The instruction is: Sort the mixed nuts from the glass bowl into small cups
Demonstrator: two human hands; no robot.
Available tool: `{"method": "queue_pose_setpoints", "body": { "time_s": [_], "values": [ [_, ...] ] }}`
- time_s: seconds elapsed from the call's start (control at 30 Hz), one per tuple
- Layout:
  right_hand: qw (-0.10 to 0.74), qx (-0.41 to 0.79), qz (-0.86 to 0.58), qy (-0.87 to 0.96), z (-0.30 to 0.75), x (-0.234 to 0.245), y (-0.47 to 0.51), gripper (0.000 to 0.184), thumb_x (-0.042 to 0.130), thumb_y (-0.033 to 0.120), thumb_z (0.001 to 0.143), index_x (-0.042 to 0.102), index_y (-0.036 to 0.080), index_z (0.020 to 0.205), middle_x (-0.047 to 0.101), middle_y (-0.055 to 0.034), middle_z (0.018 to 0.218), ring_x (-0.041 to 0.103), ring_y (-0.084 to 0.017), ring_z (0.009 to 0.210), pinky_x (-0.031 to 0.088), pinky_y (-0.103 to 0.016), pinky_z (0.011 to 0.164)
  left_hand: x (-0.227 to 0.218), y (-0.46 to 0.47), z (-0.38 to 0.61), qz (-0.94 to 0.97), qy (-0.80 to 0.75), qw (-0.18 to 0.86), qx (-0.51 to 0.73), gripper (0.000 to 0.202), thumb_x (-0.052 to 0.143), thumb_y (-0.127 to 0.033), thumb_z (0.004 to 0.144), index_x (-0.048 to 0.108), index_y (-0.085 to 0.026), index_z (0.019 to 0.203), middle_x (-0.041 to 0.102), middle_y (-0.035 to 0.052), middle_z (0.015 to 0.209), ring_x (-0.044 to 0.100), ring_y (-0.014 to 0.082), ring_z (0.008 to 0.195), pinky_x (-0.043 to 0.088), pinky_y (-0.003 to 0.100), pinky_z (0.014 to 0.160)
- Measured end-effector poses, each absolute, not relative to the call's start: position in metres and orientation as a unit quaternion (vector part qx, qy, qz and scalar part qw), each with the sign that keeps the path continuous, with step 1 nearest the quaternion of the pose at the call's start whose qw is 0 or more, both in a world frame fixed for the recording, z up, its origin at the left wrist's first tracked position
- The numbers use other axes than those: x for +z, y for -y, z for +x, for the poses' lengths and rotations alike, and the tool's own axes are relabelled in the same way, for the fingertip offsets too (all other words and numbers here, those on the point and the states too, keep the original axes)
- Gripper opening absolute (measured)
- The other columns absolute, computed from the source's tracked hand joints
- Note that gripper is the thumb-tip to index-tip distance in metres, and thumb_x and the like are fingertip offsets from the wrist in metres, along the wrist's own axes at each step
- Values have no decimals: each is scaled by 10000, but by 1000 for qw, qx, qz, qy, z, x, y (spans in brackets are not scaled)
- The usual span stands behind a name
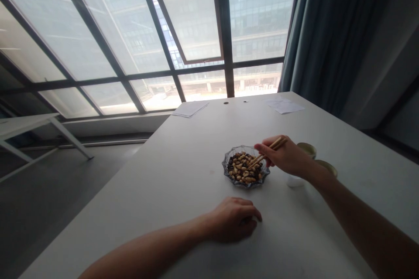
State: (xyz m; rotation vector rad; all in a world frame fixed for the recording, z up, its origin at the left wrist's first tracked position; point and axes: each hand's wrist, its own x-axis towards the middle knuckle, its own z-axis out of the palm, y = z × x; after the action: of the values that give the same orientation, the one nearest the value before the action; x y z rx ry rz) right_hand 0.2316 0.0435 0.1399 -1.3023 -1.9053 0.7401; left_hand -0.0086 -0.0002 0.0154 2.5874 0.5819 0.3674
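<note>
A glass dish (226, 170) of peanuts and dark beans (244, 168) stands on the white table (183, 183). My right hand (288, 157) is closed on a pair of wooden chopsticks (266, 154), whose tips reach down into the nuts. My left hand (234, 219) rests on the table just in front of the dish, fingers curled loosely under, nothing visible in it. Two small cups (307, 148) (327, 167) stand behind my right wrist, partly hidden by it.
Sheets of paper (190, 108) (284, 105) lie at the table's far edge by the large window. A grey curtain (324, 30) hangs at the right. Another white table (29, 124) stands at the left across the floor.
</note>
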Motion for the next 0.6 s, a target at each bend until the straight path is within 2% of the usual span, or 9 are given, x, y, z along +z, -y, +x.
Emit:
{"method": "queue_pose_setpoints", "body": {
  "time_s": [0.27, 0.47, 0.6],
  "values": [
    [360, 298, -502, 728, 225, 136, -44, 482, 641, 553, 927, 599, 181, 623, 604, -10, 507, 601, -167, 494, 409, -256, 490, 14, 0, -8, 941, -210, 227, 137, 257, 587, -175, 905, 719, -237, 1117, 720, 23, 942, 684, 154, 834, 509, 226, 846],
    [369, 246, -476, 759, 221, 130, -45, 524, 599, 526, 970, 533, 178, 584, 549, 15, 493, 500, -125, 492, 344, -261, 514, 13, 0, -9, 941, -207, 228, 141, 253, 585, -176, 908, 714, -233, 1118, 724, 23, 959, 686, 155, 846, 503, 223, 858],
    [383, 224, -467, 765, 219, 124, -48, 530, 572, 530, 986, 570, 167, 600, 526, 21, 480, 488, -123, 478, 328, -267, 515, 13, 0, -8, 941, -204, 228, 142, 253, 588, -173, 903, 716, -232, 1112, 724, 23, 950, 685, 155, 833, 503, 222, 845]
  ]
}}
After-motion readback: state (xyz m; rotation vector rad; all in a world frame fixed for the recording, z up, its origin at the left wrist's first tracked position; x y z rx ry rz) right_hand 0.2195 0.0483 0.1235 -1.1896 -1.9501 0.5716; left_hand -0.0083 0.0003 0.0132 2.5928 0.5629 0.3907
